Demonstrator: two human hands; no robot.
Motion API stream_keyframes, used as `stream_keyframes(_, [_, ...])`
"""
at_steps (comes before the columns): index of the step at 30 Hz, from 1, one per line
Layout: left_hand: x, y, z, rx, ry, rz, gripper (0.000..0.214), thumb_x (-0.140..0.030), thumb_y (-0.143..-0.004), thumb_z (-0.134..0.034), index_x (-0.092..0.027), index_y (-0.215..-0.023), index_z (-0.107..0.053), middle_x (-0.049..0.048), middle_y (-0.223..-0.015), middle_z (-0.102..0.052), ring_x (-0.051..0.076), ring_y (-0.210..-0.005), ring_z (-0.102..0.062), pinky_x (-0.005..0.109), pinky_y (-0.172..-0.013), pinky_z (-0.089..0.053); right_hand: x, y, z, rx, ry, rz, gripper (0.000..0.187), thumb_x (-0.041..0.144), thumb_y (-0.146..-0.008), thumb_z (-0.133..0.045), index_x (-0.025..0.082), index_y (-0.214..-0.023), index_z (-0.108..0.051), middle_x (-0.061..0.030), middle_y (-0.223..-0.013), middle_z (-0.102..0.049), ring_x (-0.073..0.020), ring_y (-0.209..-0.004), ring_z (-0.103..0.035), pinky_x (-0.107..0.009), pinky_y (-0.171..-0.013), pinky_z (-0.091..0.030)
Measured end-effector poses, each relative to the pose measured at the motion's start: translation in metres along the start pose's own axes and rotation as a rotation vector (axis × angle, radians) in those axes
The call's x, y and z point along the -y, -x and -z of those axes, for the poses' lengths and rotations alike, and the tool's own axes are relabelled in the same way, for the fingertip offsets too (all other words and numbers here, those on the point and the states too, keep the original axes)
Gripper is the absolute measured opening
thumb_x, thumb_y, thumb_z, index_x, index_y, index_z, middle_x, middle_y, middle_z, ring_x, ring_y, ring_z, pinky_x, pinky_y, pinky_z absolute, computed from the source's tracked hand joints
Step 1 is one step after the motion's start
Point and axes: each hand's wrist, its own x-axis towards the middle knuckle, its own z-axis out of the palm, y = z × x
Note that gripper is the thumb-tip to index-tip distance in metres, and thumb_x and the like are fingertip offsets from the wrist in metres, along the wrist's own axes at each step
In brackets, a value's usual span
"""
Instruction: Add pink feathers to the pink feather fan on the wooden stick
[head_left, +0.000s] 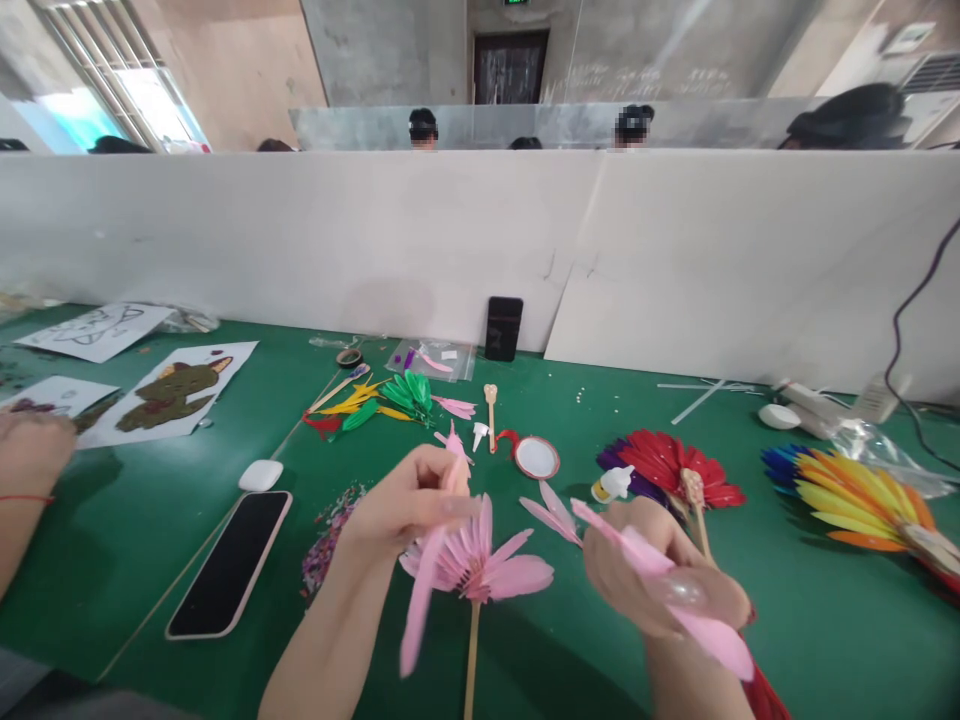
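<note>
My left hand (409, 495) is closed, thumb and fingers pinching a pink feather (420, 615) that hangs down, slightly blurred. My right hand (637, 590) is closed around another pink feather (720, 640), with a clear, shiny spot (682, 590) over it. Between and below the hands, a fan of pink feathers (517, 578) on a thin wooden stick (472, 650) lies on the green table. Loose pink feathers (551, 515) rest beside my right hand. Just beyond is a small white-capped glue bottle (611, 485).
Red (656, 465) and yellow-orange (855, 500) feather fans lie at right. A phone (232, 565) and white earbud case (260, 475) are at left, near another person's hand (34, 450). Green feathers (409, 395), a round mirror (537, 457) and an upright black phone (503, 328) stand farther back.
</note>
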Motion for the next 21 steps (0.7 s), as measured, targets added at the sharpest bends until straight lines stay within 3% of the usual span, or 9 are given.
stream_keyframes(6, [0.006,-0.019,0.012,-0.54,-0.921,-0.03,0.034,-0.041,-0.08,-0.053,-0.018,-0.057,-0.042,-0.0054,-0.049,-0.038,0.008,-0.048,-0.034,0.022,-0.049,-0.024,0.002,0.003,0.011,0.046,0.07,0.073,0.047,0.033,-0.076,-0.05,0.019,-0.036,-0.032,0.0037,-0.031,-0.032,-0.004,-0.026,-0.029,-0.016,-0.029,-0.022])
stream_keyframes(8, [0.015,-0.028,0.02,-0.566,-1.123,0.076,0.026,-0.037,-0.082,-0.051,-0.019,-0.063,-0.048,-0.0041,-0.053,-0.048,0.01,-0.051,-0.041,0.023,-0.051,-0.025,0.0,0.005,0.012,0.023,0.086,0.054,0.046,0.033,-0.077,-0.05,0.019,-0.037,-0.034,0.0038,-0.032,-0.033,-0.0046,-0.027,-0.03,-0.017,-0.03,-0.022])
stream_keyframes(11, [0.025,-0.034,0.03,-0.493,-1.285,0.209,0.021,-0.031,-0.084,-0.046,-0.02,-0.068,-0.054,-0.0011,-0.061,-0.057,0.012,-0.056,-0.048,0.024,-0.052,-0.024,-0.001,0.008,0.01,-0.047,0.105,0.007,0.042,0.035,-0.078,-0.051,0.018,-0.041,-0.039,0.0034,-0.035,-0.035,-0.0053,-0.029,-0.03,-0.019,-0.031,-0.022])
stream_keyframes(14, [0.025,-0.034,0.032,-0.533,-1.296,0.177,0.03,-0.034,-0.086,-0.043,-0.018,-0.062,-0.05,-0.0005,-0.058,-0.055,0.012,-0.053,-0.046,0.024,-0.051,-0.023,0.002,0.01,0.005,-0.169,0.125,-0.09,0.041,0.04,-0.076,-0.056,0.018,-0.044,-0.042,0.0038,-0.038,-0.036,-0.0056,-0.032,-0.029,-0.02,-0.034,-0.022])
stream_keyframes(17, [0.017,-0.03,0.024,-0.597,-1.152,0.021,0.035,-0.044,-0.085,-0.046,-0.018,-0.06,-0.046,-0.0026,-0.053,-0.047,0.011,-0.05,-0.04,0.023,-0.05,-0.025,0.004,0.01,0.0,-0.248,0.145,-0.138,0.042,0.044,-0.072,-0.06,0.017,-0.044,-0.044,0.0042,-0.037,-0.035,-0.0052,-0.033,-0.027,-0.021,-0.036,-0.018])
stream_keyframes(19, [0.011,-0.024,0.012,-0.557,-0.968,-0.111,0.035,-0.046,-0.085,-0.046,-0.018,-0.064,-0.048,-0.0036,-0.054,-0.044,0.01,-0.051,-0.04,0.022,-0.051,-0.028,0.005,0.009,-0.002,-0.255,0.159,-0.152,0.044,0.045,-0.071,-0.06,0.017,-0.042,-0.043,0.0042,-0.036,-0.034,-0.0052,-0.033,-0.026,-0.022,-0.036,-0.016])
stream_keyframes(21, [0.007,-0.017,-0.003,-0.426,-0.717,-0.18,0.036,-0.046,-0.088,-0.041,-0.017,-0.071,-0.052,-0.0039,-0.055,-0.043,0.008,-0.05,-0.041,0.021,-0.051,-0.032,0.003,0.007,-0.003,-0.254,0.161,-0.172,0.045,0.046,-0.071,-0.06,0.017,-0.042,-0.042,0.0042,-0.036,-0.033,-0.0054,-0.033,-0.025,-0.023,-0.036,-0.014])
